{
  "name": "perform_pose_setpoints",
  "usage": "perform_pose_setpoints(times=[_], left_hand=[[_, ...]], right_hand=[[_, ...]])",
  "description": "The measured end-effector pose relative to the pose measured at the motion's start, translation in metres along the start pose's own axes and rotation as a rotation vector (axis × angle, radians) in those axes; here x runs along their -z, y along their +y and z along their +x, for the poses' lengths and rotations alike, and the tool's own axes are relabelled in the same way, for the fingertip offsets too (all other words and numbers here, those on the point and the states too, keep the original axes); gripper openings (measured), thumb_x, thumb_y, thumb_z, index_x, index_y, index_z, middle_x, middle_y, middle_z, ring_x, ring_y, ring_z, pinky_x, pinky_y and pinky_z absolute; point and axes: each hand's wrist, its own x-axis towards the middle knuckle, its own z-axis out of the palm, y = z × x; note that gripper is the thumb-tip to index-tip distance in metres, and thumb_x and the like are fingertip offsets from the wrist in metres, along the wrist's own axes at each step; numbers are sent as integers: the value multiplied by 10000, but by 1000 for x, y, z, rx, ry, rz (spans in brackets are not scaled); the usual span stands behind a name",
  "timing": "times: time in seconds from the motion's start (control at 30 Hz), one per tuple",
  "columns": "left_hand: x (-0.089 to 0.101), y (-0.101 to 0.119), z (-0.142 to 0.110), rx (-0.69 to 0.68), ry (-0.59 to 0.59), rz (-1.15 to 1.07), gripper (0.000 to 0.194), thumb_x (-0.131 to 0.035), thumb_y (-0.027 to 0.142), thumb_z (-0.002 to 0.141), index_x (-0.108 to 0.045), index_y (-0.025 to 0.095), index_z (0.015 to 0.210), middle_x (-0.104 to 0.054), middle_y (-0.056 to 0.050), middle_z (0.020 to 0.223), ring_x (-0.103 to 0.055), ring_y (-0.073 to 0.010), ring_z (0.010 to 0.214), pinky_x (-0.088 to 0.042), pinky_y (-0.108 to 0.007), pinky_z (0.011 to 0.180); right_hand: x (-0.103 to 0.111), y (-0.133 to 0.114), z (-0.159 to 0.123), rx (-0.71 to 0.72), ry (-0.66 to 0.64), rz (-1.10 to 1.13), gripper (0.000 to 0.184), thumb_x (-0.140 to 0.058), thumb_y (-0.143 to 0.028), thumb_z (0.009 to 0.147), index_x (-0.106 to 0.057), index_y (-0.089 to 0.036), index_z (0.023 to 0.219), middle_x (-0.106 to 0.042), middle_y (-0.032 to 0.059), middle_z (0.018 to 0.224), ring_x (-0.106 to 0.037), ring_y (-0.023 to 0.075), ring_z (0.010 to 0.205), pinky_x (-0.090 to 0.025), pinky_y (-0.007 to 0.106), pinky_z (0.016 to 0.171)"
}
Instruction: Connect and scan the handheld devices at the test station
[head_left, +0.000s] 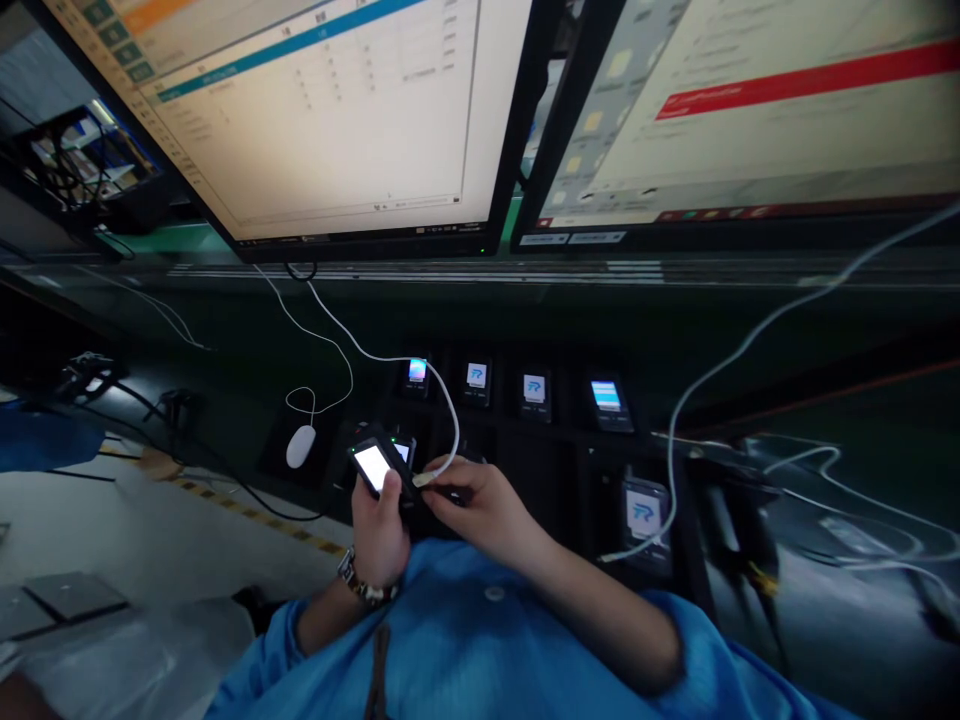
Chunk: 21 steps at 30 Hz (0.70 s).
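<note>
My left hand (379,525) is wrapped round a small black device (377,464) with a lit white screen, held tilted above the dark bench. My right hand (480,505) pinches the plug (424,479) of a white cable (448,405) right at the device's lower edge; whether the plug is seated in the device I cannot tell. The cable loops up and away toward the left monitor. A watch (361,583) sits on my left wrist, and both sleeves are blue.
Several similar small devices with lit screens (534,389) stand in a black tray (559,455). A white mouse (301,446) lies at left. Two large monitors (315,110) hang above. More white cables (750,345) trail across the right side.
</note>
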Motion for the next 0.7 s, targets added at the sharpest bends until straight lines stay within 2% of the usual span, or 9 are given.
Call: perform_pose_setpoints(times=[0.13,0.23,0.4,0.5,0.6,0.7], left_hand=[[-1,1,1,30,10,-7,636,-760,522,680,-567,184,1183,-682,-91,1069,-653,-230,990,-510,-361,908],[-2,2,-1,60,14,-33,588,-759,520,682,-584,196,1140,-681,-92,1086,-652,-237,1003,-511,-372,921],[-4,3,-3,97,29,-2,651,-779,560,631,-594,183,1128,-697,-82,1004,-658,-262,999,-527,-391,908],[-2,-2,-2,-4,43,105,629,-739,550,692,-586,172,1171,-694,-96,1048,-649,-255,1029,-514,-372,919],[0,-7,-2,-152,85,248,580,-702,528,744,-585,171,1186,-680,-102,1104,-639,-241,1040,-494,-349,927],[-1,-8,-3,-240,107,386,557,-671,531,773,-579,168,1185,-668,-99,1126,-637,-230,1022,-487,-334,910]], right_hand=[[1,0,0,-57,14,2,201,-574,-195,728,-726,-213,859,-684,49,926,-651,175,816,-534,310,728],[3,-3,1,-88,32,39,148,-610,-257,746,-725,-207,825,-683,60,948,-653,189,853,-526,324,768],[8,-6,2,-185,10,121,249,-687,-445,747,-728,-200,731,-702,43,775,-651,193,787,-513,336,761],[6,-4,2,-196,43,103,290,-706,-485,726,-723,-197,696,-709,45,746,-649,193,744,-512,334,724],[1,0,1,-191,108,170,319,-730,-510,692,-703,-195,651,-701,35,701,-644,185,704,-518,324,697],[-4,4,0,-172,158,210,325,-737,-506,687,-688,-190,633,-682,23,662,-622,167,667,-509,304,670]])
